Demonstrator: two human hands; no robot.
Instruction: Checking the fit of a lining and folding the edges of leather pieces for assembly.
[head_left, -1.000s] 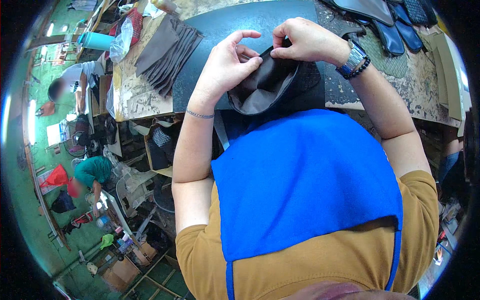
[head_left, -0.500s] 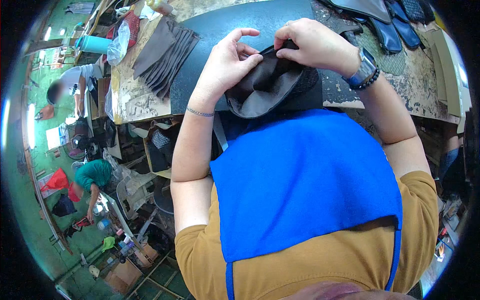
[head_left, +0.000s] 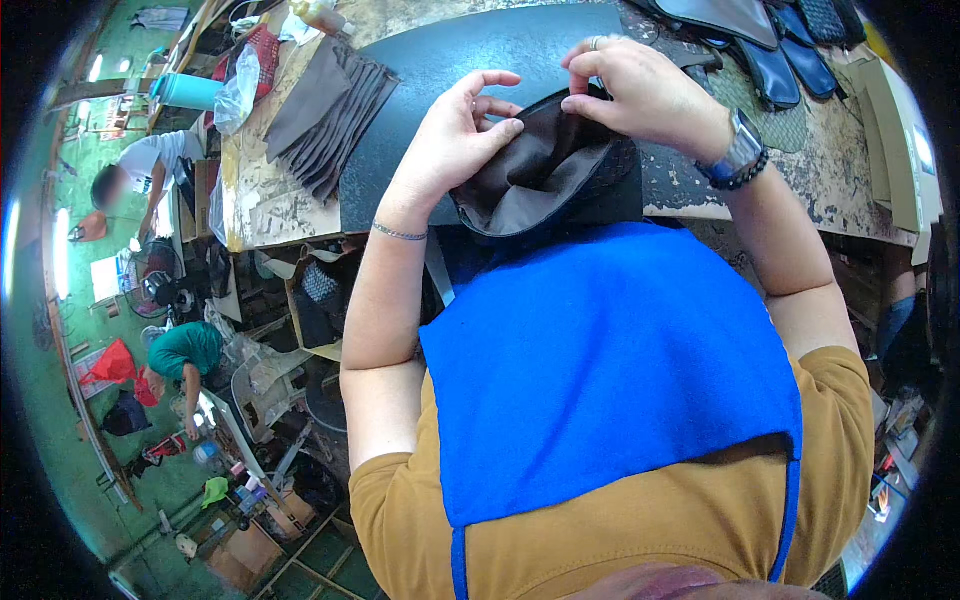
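A dark pouch (head_left: 545,178) with a greyish-brown fabric lining is held at the table's near edge, its mouth opened toward me. On the left side of its rim, my left hand (head_left: 462,125) pinches the edge with the thumb inside and the fingers curled outside. At the far right of the same rim, my right hand (head_left: 650,95) has thumb and fingertips closed on the edge. Under both hands lies a black sheet (head_left: 430,70) on the worn table. The pouch's underside is hidden.
Dark lining pieces (head_left: 325,115) lie stacked to the left, near a teal tumbler (head_left: 190,90) and a plastic bag (head_left: 238,88). Finished-looking black pouches (head_left: 768,75) rest at the far right, near a cardboard box (head_left: 893,140). Two people work at far left, one in a green shirt (head_left: 185,348).
My right hand has shifted slightly right along the rim, and its fingers have changed their pinch. The left hand stays nearly in place. The pouch's lining has folded a little differently.
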